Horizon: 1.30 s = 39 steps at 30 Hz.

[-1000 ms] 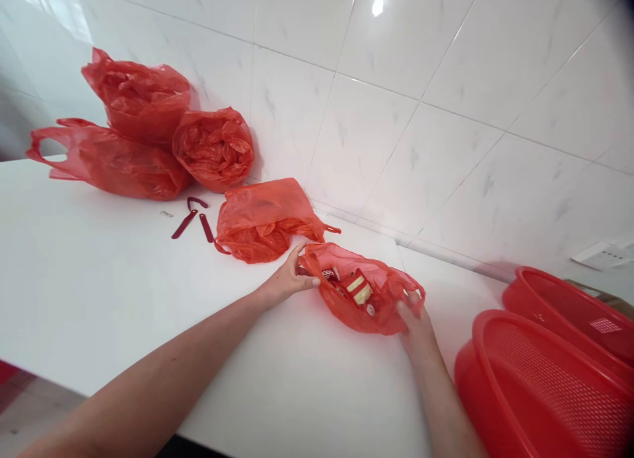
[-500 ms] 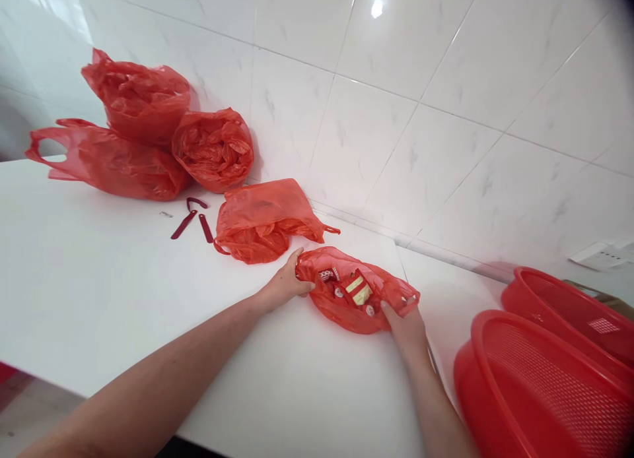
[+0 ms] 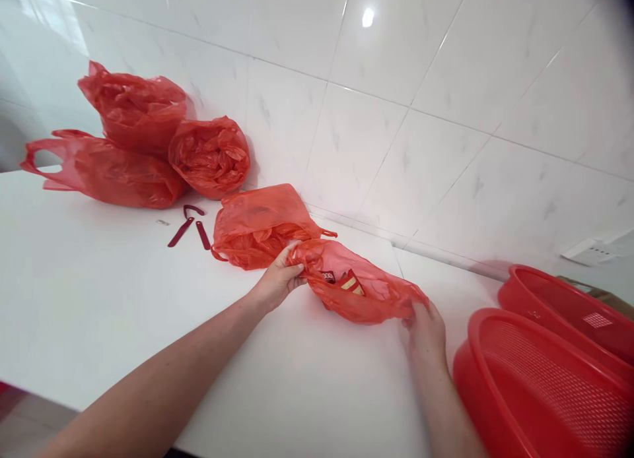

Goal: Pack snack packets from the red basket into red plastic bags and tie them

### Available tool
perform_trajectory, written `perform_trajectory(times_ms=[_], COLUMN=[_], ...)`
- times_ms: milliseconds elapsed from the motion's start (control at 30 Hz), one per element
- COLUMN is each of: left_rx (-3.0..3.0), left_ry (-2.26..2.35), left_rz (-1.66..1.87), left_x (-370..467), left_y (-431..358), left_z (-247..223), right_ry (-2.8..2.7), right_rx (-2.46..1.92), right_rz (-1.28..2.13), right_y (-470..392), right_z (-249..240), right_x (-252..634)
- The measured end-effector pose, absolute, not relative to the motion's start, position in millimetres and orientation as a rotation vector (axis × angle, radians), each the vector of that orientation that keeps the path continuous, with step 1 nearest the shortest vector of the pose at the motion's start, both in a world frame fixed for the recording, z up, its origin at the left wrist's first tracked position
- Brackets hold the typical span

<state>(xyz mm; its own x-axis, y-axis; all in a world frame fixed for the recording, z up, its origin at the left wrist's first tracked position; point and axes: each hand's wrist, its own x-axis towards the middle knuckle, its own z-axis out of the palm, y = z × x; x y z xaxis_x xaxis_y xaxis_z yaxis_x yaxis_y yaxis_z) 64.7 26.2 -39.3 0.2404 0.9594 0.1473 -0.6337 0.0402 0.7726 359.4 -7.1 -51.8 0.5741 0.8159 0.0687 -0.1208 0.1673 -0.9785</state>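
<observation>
A thin red plastic bag (image 3: 361, 309) is stretched sideways between my two hands over the white table. My left hand (image 3: 280, 276) pinches its left end, thumb on the near side. At the right end my right hand (image 3: 426, 323) is closed on the plastic, its fingertips partly hidden. Inside the mouth of the bag show a red-and-cream packet (image 3: 353, 284) and a dark red packet (image 3: 327, 276) with white lettering. Just behind my left hand lies another red plastic bag (image 3: 267, 210), slumped, with crumpled plastic in its opening.
Three full red bags, one stacked (image 3: 139, 108), one lying (image 3: 113, 171) and one round (image 3: 211, 158), stand against the tiled wall. Dark red strips (image 3: 181, 232) lie on the white table (image 3: 123, 293). Red perforated baskets (image 3: 495, 379) stand at the right.
My right hand has shifted right to the bag's end, and the bag is pulled longer and narrower. My left hand has moved slightly left and up. Less of the contents shows.
</observation>
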Motion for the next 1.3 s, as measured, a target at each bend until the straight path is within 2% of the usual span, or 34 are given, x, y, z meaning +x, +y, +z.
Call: perform_trajectory(times_ms=[200, 367, 533, 633, 767, 1000, 1200, 1300], left_rx=[1.087, 1.152, 1.156, 1.249, 1.354, 1.345, 1.419, 1.471], left_ry=[0.701, 0.815, 0.653, 0.501, 0.405, 0.587, 0.727, 0.797], left_rz=[1.368, 1.425, 1.419, 1.276, 1.189, 1.31, 1.306, 1.273], left_x=[60, 64, 94, 117, 131, 103, 70, 52], left_y=[32, 46, 51, 42, 29, 34, 25, 15], left_z=[-35, -4, 49, 77, 95, 80, 40, 18], right_ry=[-0.773, -0.722, -0.693, -0.674, -0.571, -0.599, -0.796, -1.062], right_rx=[-0.958, -0.794, -0.773, -0.76, -0.705, -0.587, -0.771, -0.776], right_rz=[0.869, 1.016, 1.041, 1.069, 1.103, 1.204, 1.089, 1.165], right_y=[-17, -21, -17, -15, -15, -14, -11, -22], right_z=[-32, -26, -33, -35, -34, -31, -39, -30], right_x=[364, 381, 387, 388, 388, 389, 382, 367])
